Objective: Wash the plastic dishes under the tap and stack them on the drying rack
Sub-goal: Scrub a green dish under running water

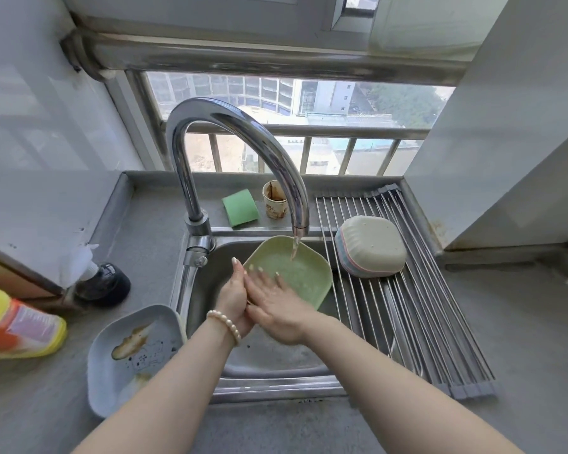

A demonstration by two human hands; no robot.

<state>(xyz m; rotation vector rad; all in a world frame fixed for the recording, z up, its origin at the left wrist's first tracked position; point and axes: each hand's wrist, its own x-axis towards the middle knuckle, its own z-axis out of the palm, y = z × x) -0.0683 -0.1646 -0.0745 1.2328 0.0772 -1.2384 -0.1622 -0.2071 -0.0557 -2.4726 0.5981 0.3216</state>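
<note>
Mid-rinse here: the green dish (289, 273) sits tilted over the sink (269, 355) under the running tap (300, 221), left hand (232, 299) holding its near edge while the right hand (276, 304) rubs the inside, fingers flat. Next it probably goes upside down on the washed stack (371, 247) on the drying rack (407, 322), and the dirty blue dish (132, 355) on the bench is still waiting.

You get no readable text here. The yellow plastic bottle (17, 326) lying at the left edge has an orange-and-white label, print too blurred to read. The small stained paper cup (275, 199) behind the tap carries a brownish pattern, no legible letters.
</note>
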